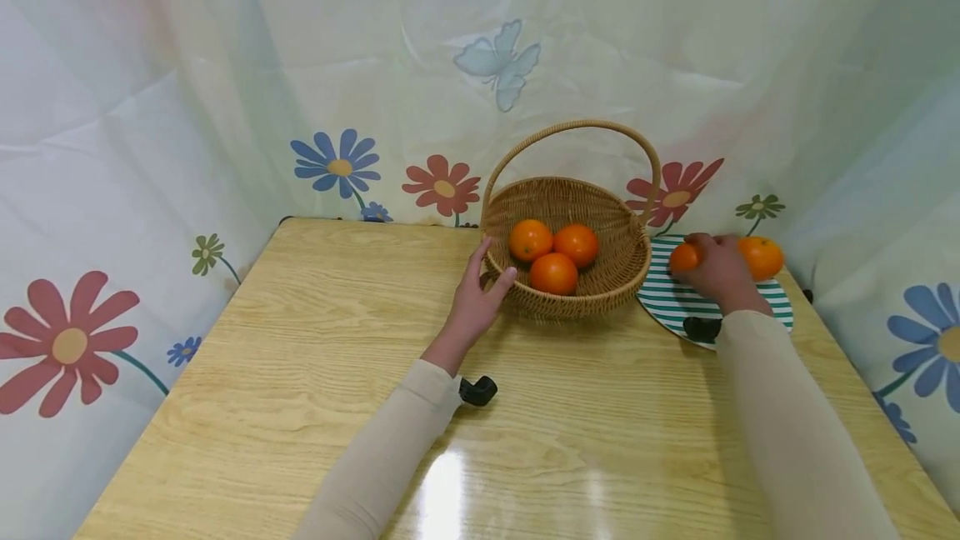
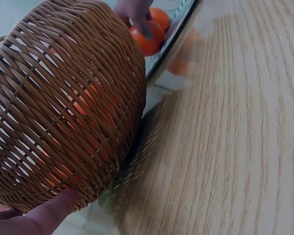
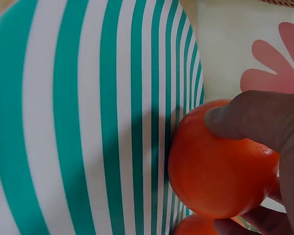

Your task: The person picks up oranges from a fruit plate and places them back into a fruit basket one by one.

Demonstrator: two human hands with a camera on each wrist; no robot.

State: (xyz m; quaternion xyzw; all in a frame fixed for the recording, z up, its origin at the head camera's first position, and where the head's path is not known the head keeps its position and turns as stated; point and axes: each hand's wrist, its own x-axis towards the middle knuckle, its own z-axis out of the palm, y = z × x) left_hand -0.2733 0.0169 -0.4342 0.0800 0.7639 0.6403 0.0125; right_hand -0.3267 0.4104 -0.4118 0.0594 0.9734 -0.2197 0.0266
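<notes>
Visibility limits, all views
Head view: the right hand (image 1: 718, 272) covers part of the gripped orange (image 1: 683, 258). Left wrist: I see the inner oranges (image 1: 553, 274) only through gaps in the basket (image 2: 122, 63). Right wrist: the lower edge cuts off the second orange (image 3: 195, 226).

Whole spot's basically walled in by a pale, kinda shiny sheet (image 1: 375, 48), hanging across the back and down both sides with soft creases all over. There's a light blue butterfly (image 1: 513, 69) printed on the back part, with red flowers (image 1: 70, 346), blue flowers (image 1: 340, 167) and small green ones (image 1: 207, 252) lower down. The surface (image 1: 337, 290) is light wood grain, far edge right by the sheet, with a bright white glare (image 1: 442, 490) on the near part.
</notes>
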